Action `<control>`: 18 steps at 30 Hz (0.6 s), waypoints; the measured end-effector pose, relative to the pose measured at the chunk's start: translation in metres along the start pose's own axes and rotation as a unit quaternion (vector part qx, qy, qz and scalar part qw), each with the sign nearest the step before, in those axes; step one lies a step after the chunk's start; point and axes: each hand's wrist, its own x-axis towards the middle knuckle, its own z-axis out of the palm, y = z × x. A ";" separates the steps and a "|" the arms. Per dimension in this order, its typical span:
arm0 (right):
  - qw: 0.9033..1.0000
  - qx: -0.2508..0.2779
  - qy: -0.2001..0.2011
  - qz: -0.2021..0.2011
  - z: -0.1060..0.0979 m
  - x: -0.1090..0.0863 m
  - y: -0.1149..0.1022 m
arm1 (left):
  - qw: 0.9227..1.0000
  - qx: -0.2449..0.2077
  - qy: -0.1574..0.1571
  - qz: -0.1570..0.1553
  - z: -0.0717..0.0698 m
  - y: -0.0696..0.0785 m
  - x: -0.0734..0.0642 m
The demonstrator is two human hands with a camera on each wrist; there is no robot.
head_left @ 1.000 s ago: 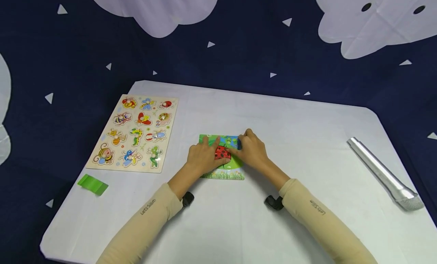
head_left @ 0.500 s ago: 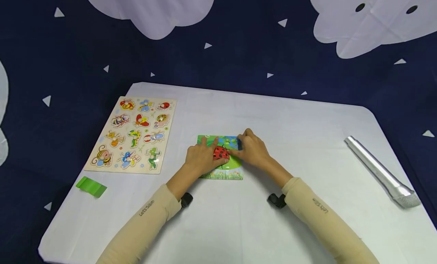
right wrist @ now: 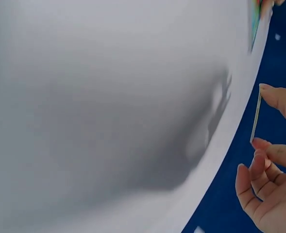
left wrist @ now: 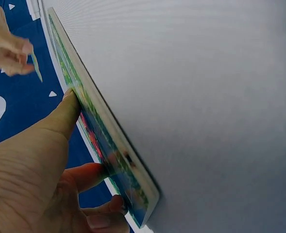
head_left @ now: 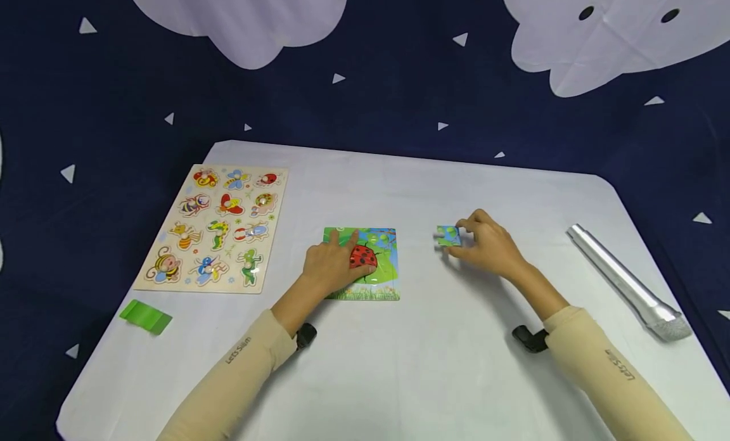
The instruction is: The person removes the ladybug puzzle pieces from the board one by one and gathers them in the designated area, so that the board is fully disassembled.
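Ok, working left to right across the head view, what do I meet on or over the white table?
Insect board, ladybug puzzle, loose puzzle piece, the right hand pinching it, long silver object.

Right hand [right wrist: 281, 191] pinches thin piece [right wrist: 256, 115], edge-on | shadow [right wrist: 181, 160] on white tabletop [right wrist: 84, 73] | colourful board [right wrist: 255, 22] cropped at top

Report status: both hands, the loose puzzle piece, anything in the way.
Left hand on ladybug puzzle. Right hand pinching loose puzzle piece, held above white table. No obstacle seen between piece and puzzle.
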 end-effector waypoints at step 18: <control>0.998 -0.043 0.022 0.030 -0.026 -0.058 0.100 | 1.000 -0.010 0.000 -0.001 -0.001 0.001 -0.001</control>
